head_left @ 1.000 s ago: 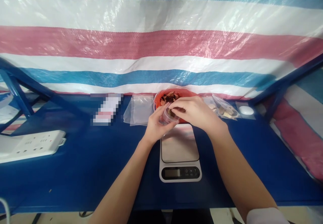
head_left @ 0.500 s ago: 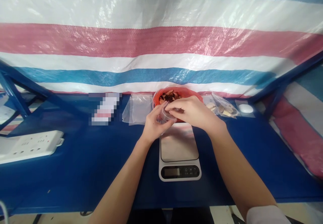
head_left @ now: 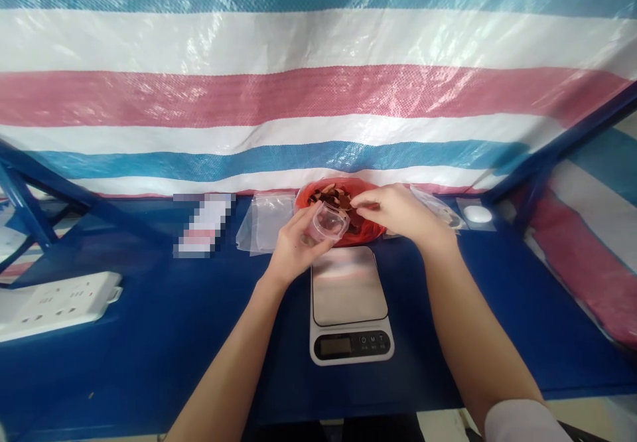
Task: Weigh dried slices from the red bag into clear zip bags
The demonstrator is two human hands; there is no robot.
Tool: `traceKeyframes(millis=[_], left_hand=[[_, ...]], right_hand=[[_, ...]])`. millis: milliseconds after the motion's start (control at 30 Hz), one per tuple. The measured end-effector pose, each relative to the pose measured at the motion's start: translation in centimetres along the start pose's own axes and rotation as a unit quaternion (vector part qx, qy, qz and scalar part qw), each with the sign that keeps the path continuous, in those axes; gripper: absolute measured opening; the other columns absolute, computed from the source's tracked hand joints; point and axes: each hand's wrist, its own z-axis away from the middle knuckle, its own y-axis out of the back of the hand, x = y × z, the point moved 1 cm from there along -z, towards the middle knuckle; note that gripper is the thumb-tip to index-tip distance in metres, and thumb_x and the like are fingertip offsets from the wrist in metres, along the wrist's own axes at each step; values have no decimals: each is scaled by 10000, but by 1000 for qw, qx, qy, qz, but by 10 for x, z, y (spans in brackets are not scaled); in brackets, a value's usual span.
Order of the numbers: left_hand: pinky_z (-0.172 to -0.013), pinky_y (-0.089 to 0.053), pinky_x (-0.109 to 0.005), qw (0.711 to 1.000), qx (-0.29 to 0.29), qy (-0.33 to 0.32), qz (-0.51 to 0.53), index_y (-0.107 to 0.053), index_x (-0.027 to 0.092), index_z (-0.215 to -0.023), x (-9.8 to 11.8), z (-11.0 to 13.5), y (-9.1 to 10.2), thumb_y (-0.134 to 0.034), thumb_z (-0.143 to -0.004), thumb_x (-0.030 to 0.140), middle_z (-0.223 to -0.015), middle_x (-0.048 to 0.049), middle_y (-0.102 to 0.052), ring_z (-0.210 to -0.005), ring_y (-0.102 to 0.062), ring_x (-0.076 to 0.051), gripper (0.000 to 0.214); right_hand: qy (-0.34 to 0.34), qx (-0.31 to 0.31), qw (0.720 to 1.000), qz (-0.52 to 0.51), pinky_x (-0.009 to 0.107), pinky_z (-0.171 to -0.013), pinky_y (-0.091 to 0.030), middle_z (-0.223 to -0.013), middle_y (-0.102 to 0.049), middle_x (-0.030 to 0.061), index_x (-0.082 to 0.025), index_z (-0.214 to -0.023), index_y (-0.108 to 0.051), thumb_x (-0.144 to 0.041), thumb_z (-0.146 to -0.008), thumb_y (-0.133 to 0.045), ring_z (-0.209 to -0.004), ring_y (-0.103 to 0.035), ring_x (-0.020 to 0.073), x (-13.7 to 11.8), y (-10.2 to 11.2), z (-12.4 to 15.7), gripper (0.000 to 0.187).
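Note:
My left hand (head_left: 293, 243) is wrapped round a small clear plastic cup (head_left: 331, 221), tilted over the front of a red plastic bag (head_left: 365, 235). The bag lies open and holds many dried brown slices (head_left: 331, 195). To the right of the cup, my right hand (head_left: 385, 211) has its fingertips pinched together at a brown slice (head_left: 344, 202) over the bag. Just in front of the bag stands a white digital scale (head_left: 351, 289) with a bare metal plate. I cannot read a figure on its display.
Clear zip bags (head_left: 271, 220) lie left of the red bag, beside a blurred-out strip (head_left: 202, 226). Behind my right wrist is a clear bag of pale pieces (head_left: 442, 213), then a white rounded object (head_left: 478, 214). A white power strip (head_left: 64, 302) sits on the blue table (head_left: 164, 342).
My right hand has drawn out of the cup's mouth and moved right, over the slices. The cup's opening now shows. The view has tilted slightly upward.

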Motion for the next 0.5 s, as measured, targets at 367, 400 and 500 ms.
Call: traceKeyframes(millis=[367, 400, 500], left_hand=[[-999, -548, -409, 1000, 3, -8, 7, -594, 174, -1337, -7, 14, -4, -779, -775, 378, -1276, -136, -675, -1143, -668, -272, 625], [-1002, -546, -411, 1000, 2, -5, 11, -594, 175, -1338, -7, 14, -4, -778, -776, 378, -1267, -135, -679, -1140, -669, -271, 625], [-1010, -538, -423, 1000, 4, 3, 25, -592, 179, -1338, -7, 14, -5, -776, -777, 381, -1250, -129, -686, -1135, -670, -270, 623]], right_hand=[[-44, -152, 982, 107, 302, -763, -473, -1023, -739, 107, -227, -1059, -735, -185, -910, -567, -932, -692, 253, 11, -56, -16, 228], [-35, -154, 981, 111, 302, -762, -468, -1016, -739, 110, -217, -1041, -734, -175, -908, -563, -932, -691, 255, 11, -57, -17, 221], [-21, -154, 981, 116, 296, -758, -456, -1031, -734, 113, -203, -1041, -728, -167, -895, -572, -946, -684, 255, 11, -59, -17, 217]])
